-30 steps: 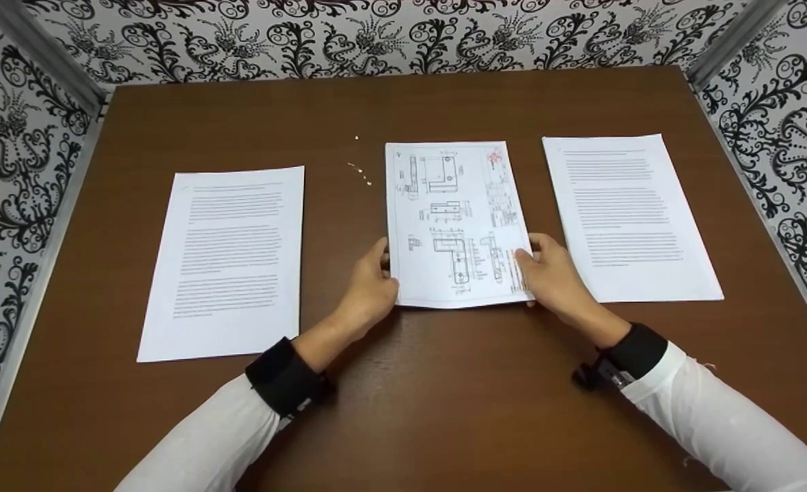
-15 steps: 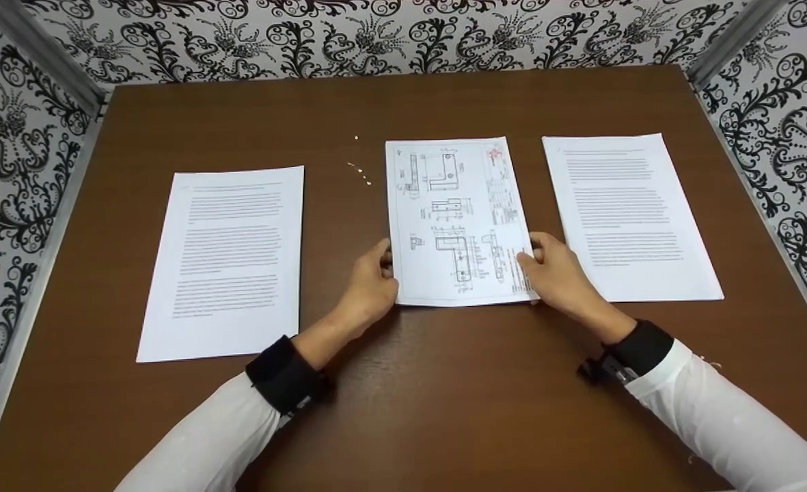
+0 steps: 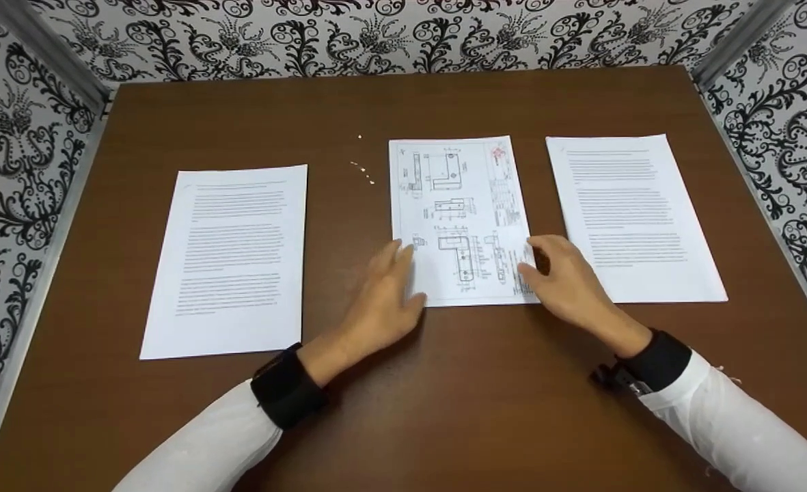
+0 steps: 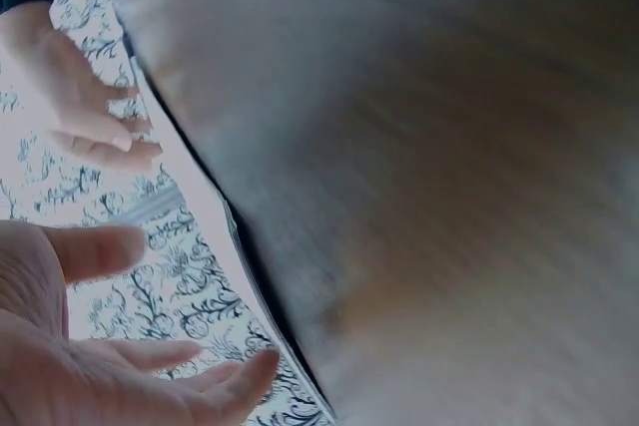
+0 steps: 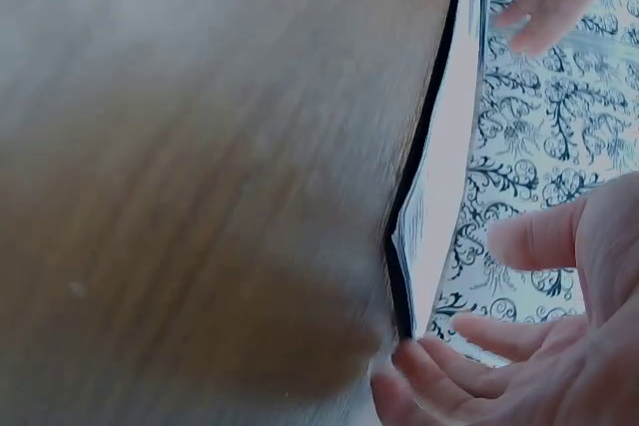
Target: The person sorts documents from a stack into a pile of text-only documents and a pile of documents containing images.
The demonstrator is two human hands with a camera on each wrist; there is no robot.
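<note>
In the head view a paper stack (image 3: 461, 219) topped by a technical drawing lies flat on the brown table, its long side away from me. My left hand (image 3: 379, 297) is over its lower left corner, fingers spread and thumb apart. At the lower right edge is my right hand (image 3: 567, 280), thumb held away from the fingers, fingertips right by the stack's side. From the right wrist view, the right fingers (image 5: 439, 371) stay close to the edge of the stack (image 5: 439, 177) with the thumb clear of it. The left wrist view has the left thumb and fingers (image 4: 240, 386) parted.
Printed text stacks lie on both sides: a left stack (image 3: 232, 260) and a right stack (image 3: 632, 219), the latter close to the right hand. Small pale specks (image 3: 362, 167) dot the table (image 3: 444, 396) left of the drawing. Patterned walls (image 3: 376, 41) border its back and sides.
Both hands have let go of the drawing stack. The left hand has risen over its corner with fingers spreading; the right thumb has come off the sheet. The stack has settled flat.
</note>
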